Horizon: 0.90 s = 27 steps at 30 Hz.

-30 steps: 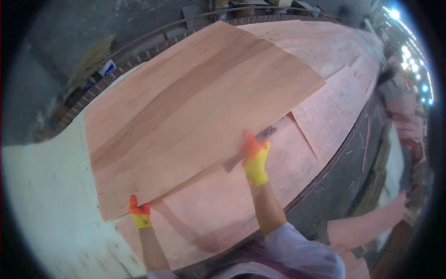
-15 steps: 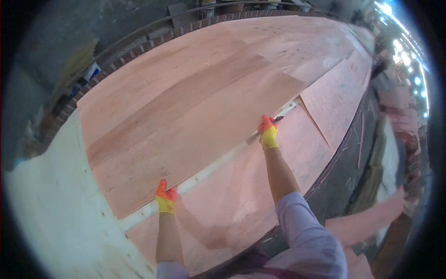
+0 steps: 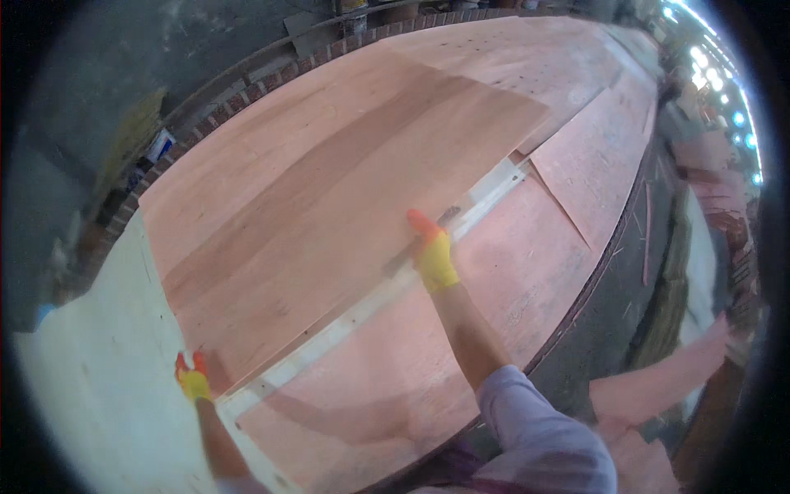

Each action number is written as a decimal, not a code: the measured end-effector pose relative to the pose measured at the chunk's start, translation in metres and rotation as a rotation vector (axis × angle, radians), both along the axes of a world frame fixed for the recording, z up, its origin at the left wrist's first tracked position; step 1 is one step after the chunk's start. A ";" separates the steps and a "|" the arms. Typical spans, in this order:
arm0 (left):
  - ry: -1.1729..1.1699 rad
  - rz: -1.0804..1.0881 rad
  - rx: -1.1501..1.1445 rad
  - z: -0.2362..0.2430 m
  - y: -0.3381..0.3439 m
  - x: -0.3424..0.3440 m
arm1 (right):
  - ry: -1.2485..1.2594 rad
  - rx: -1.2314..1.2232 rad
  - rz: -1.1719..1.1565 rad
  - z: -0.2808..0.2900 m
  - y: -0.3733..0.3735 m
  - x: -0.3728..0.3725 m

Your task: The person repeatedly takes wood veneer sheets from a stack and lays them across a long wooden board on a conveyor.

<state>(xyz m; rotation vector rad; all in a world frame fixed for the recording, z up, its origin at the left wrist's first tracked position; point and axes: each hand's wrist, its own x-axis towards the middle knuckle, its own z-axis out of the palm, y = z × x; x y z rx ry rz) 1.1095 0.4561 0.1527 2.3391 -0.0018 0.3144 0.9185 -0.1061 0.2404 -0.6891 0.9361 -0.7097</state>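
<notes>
A large, thin reddish-brown wood veneer sheet point(image 3: 354, 189) lies over paler pink sheets on a broad work surface. Along its near edge runs a pale strip point(image 3: 329, 337) with small dark spots. My left hand point(image 3: 192, 379), in a yellow glove with orange fingers, is at the sheet's near left corner, beside the whitish panel point(image 3: 99, 370). Its thumb and fingers are apart, with nothing seen between them. My right hand point(image 3: 432, 253), gloved alike and slightly blurred, grips a flat-bladed knife point(image 3: 401, 262) over the sheet's near edge. The knife's dark handle end sticks out past the fingers.
A pink sheet point(image 3: 588, 156) with a raised edge lies at the right. Brick edging point(image 3: 271, 78) borders the far side. Torn pink veneer pieces point(image 3: 658, 379) and a pale board point(image 3: 699, 255) lie on the floor at right.
My left hand has moved left and down to the sheet's corner. My right hand has moved left with the knife. The brown sheet's right end now reaches slightly farther right and up.
</notes>
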 end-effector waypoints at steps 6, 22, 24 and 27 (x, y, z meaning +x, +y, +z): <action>0.852 0.063 -1.055 -0.023 0.086 0.002 | -0.210 0.004 -0.078 -0.001 0.005 -0.015; 0.592 0.067 -0.900 -0.064 0.042 -0.025 | 0.443 -0.372 -0.292 -0.163 -0.048 -0.005; 0.727 -0.003 -0.969 -0.042 0.040 -0.032 | 0.745 -0.587 -0.191 -0.164 -0.049 0.013; 0.860 -0.046 -1.039 -0.034 0.046 -0.034 | 1.199 -0.853 0.022 -0.170 -0.048 0.026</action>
